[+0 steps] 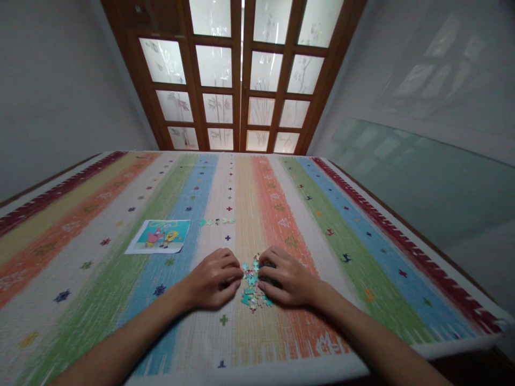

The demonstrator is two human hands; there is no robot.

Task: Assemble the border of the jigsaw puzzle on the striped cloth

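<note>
A small heap of loose jigsaw pieces (pixel 252 284), mostly teal, lies on the striped tablecloth (pixel 120 279) between my two hands. My left hand (pixel 213 279) rests knuckles up at the heap's left side, fingers curled and tips touching the pieces. My right hand (pixel 284 279) sits at the heap's right side, fingers bent down over the pieces. What either set of fingers pinches is hidden. A short row of joined pieces (pixel 217 221) lies farther back on the cloth.
A cartoon reference picture (pixel 159 236) lies flat to the left of the hands. The table's right edge (pixel 442 279) runs beside a wall. Wooden doors with frosted glass panes (pixel 241 75) stand beyond the far end.
</note>
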